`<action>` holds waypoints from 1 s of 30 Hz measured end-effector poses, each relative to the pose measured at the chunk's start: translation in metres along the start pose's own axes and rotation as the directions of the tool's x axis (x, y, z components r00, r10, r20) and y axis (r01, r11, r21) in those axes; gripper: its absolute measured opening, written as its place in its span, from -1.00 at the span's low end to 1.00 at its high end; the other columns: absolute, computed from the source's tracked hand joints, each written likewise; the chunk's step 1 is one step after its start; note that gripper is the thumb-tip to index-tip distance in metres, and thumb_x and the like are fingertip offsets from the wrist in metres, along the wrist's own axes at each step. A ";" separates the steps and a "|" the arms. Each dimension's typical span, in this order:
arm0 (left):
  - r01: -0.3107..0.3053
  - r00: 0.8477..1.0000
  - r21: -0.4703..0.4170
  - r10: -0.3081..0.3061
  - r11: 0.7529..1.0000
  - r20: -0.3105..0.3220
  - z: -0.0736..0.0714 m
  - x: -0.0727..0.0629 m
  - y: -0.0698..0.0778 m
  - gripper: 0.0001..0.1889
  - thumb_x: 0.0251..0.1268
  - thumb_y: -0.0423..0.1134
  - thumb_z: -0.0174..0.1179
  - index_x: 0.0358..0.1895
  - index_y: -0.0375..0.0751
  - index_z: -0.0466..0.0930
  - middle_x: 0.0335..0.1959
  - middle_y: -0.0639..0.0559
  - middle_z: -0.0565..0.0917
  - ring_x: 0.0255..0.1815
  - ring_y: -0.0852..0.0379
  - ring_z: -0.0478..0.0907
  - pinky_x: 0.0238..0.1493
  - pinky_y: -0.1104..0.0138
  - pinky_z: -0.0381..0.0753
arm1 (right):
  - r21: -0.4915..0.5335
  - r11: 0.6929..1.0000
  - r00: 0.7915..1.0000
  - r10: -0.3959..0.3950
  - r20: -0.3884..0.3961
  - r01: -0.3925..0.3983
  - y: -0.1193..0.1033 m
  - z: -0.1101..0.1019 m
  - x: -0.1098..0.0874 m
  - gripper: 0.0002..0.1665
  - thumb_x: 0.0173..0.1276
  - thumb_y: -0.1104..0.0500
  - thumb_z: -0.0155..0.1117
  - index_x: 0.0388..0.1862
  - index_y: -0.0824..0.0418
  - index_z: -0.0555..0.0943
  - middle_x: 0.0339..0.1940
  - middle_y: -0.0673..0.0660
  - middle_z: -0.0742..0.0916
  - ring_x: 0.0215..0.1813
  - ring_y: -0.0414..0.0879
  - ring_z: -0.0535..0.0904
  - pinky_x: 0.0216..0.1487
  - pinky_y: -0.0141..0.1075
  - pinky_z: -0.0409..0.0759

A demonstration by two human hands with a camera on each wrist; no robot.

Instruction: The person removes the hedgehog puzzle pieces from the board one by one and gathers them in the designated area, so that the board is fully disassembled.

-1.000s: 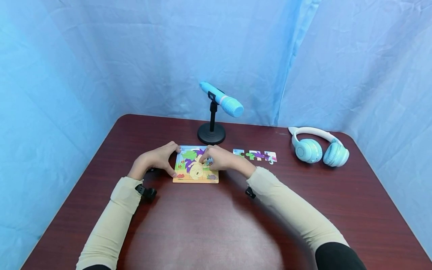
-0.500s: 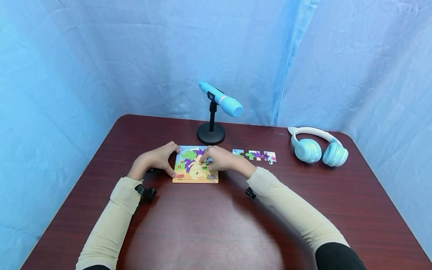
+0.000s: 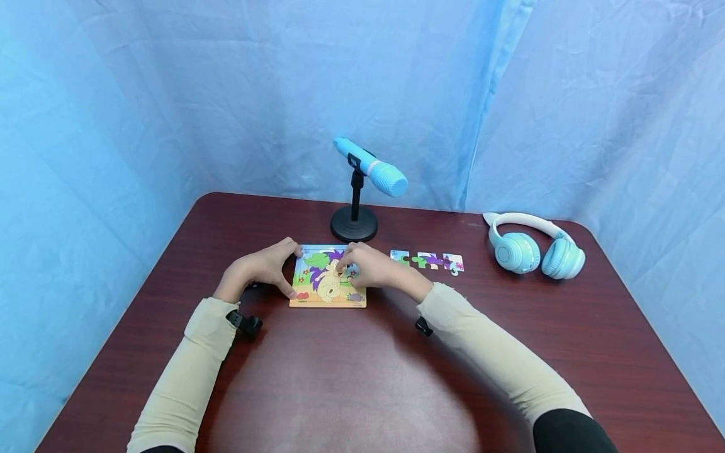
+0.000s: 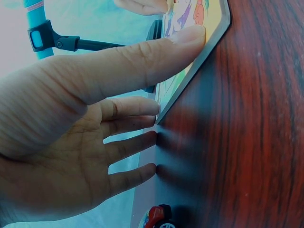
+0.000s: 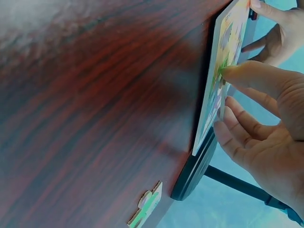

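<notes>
A jigsaw puzzle board (image 3: pixel 328 305) with a colourful cartoon picture lies flat on the table. My left hand (image 3: pixel 263 264) spans the board's left side, thumb on the near corner and fingertips by the far one. In the left wrist view those fingers (image 4: pixel 130 146) are straight and spread. Over the board's right half, my right hand (image 3: pixel 370 267) pinches a puzzle piece (image 5: pixel 223 102) between thumb and fingers, close above the picture. Much of that piece is hidden by the hand. Several loose puzzle pieces (image 3: pixel 430 260) lie in a row to the board's right.
A blue microphone (image 3: pixel 387 178) on a stand with a round black base (image 3: pixel 354 224) rises just behind the board. Light-blue headphones (image 3: pixel 517 253) lie at the back right. Blue cloth (image 3: pixel 272 113) hangs behind the dark red table (image 3: pixel 340 390).
My right hand has shifted very slightly, its wrist and forearm moving a little to the right. The left hand and the board stay in place.
</notes>
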State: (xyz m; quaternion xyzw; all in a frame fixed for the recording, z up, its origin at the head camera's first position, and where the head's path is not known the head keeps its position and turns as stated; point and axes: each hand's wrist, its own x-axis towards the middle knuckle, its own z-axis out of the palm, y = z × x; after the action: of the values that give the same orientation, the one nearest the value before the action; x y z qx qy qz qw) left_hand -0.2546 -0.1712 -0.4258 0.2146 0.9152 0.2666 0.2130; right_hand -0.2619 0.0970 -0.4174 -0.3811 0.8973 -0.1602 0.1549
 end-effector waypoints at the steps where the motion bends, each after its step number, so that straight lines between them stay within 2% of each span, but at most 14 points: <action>1: -0.003 1.000 0.003 0.003 1.000 -0.001 0.000 0.000 0.000 -0.11 -0.06 -0.19 0.64 0.31 -0.37 0.30 0.29 -0.23 0.34 0.33 -0.15 0.30 0.39 -0.04 0.43 | 0.002 1.000 1.000 0.000 -0.008 0.000 0.000 0.000 -0.001 -0.61 0.31 0.31 0.39 0.12 0.13 0.75 0.10 0.13 0.67 0.15 -0.01 0.49 0.13 -0.14 0.59; 14: -0.019 1.000 0.022 0.019 1.000 -0.006 0.000 -0.001 0.000 -0.13 -0.05 -0.18 0.64 0.29 -0.38 0.31 0.27 -0.24 0.34 0.32 -0.15 0.30 0.38 -0.04 0.43 | 0.004 1.000 0.998 -0.022 -0.054 0.022 0.006 -0.006 -0.017 -0.63 0.31 0.28 0.40 0.11 0.18 0.75 0.11 0.18 0.67 0.14 0.02 0.53 0.12 -0.12 0.61; 20: -0.014 1.000 0.021 0.014 1.000 -0.007 0.000 -0.001 0.000 -0.11 -0.06 -0.16 0.65 0.31 -0.37 0.30 0.29 -0.24 0.34 0.31 -0.15 0.30 0.38 -0.05 0.43 | 0.002 1.000 0.999 0.016 -0.042 -0.016 0.018 -0.007 -0.036 -0.64 0.32 0.26 0.42 0.10 0.16 0.75 0.09 0.15 0.69 0.13 0.01 0.53 0.15 -0.11 0.60; 24: 0.003 1.000 0.004 -0.003 1.000 0.001 0.001 0.000 0.000 -0.09 -0.04 -0.18 0.64 0.35 -0.36 0.29 0.33 -0.22 0.32 0.34 -0.14 0.29 0.39 -0.04 0.43 | 0.000 0.999 0.997 0.033 -0.065 -0.033 0.029 -0.008 -0.053 -0.64 0.29 0.27 0.43 0.08 0.16 0.76 0.06 0.15 0.70 0.10 0.01 0.56 0.13 -0.11 0.63; 30: -0.010 1.000 0.008 0.010 1.000 0.001 0.001 0.001 0.000 -0.10 -0.04 -0.16 0.64 0.32 -0.37 0.29 0.30 -0.24 0.33 0.31 -0.16 0.30 0.37 -0.05 0.43 | -0.002 0.998 0.994 0.056 -0.097 -0.056 0.047 -0.009 -0.079 -0.64 0.26 0.27 0.45 0.06 0.16 0.77 0.01 0.13 0.71 0.03 0.00 0.57 0.04 -0.14 0.65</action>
State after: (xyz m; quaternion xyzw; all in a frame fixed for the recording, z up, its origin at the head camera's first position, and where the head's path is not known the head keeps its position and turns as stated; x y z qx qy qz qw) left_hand -0.2546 -0.1706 -0.4266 0.2202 0.9151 0.2638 0.2110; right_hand -0.2430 0.1878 -0.4164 -0.3479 0.9144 -0.1719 0.1149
